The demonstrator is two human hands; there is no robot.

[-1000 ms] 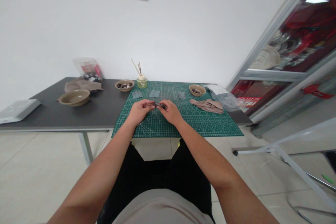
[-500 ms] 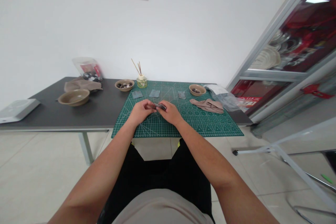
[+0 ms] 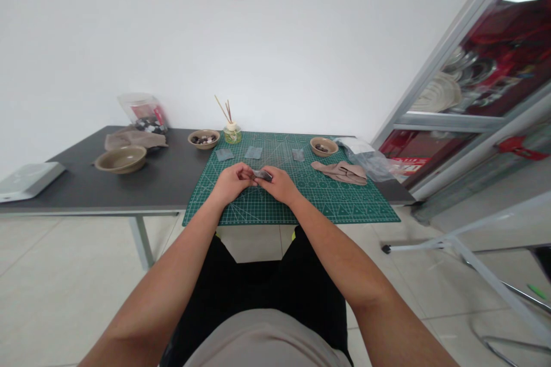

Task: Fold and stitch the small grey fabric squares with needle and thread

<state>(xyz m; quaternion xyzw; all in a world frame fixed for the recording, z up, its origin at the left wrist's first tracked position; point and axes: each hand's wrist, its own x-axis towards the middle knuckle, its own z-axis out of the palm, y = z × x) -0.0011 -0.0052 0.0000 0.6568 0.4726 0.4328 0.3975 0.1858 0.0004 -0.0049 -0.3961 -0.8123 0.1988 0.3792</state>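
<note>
My left hand (image 3: 230, 182) and my right hand (image 3: 278, 184) meet over the middle of a green cutting mat (image 3: 344, 206). Both pinch a small grey fabric piece (image 3: 262, 174) between their fingertips, the fingers curled closed around it. Just beyond the hands, three more small grey fabric pieces (image 3: 253, 152) lie in a row on the mat. A small tan bowl (image 3: 323, 147) with dark bits stands at the mat's far right, and a beige cloth bundle (image 3: 340, 172) lies beside it.
On the dark table (image 3: 163, 183), a reed diffuser jar (image 3: 232, 133), a bowl of small dark and light pieces (image 3: 204, 139), an empty tan bowl (image 3: 120, 159), a plastic bag (image 3: 144, 112) and a white tray (image 3: 26, 179) stand left. Clear bags (image 3: 365, 155) lie far right. A metal-framed cabinet (image 3: 473, 97) stands right.
The hands have drawn slightly closer together around the small grey piece and turned it a little. Everything else stays where it was.
</note>
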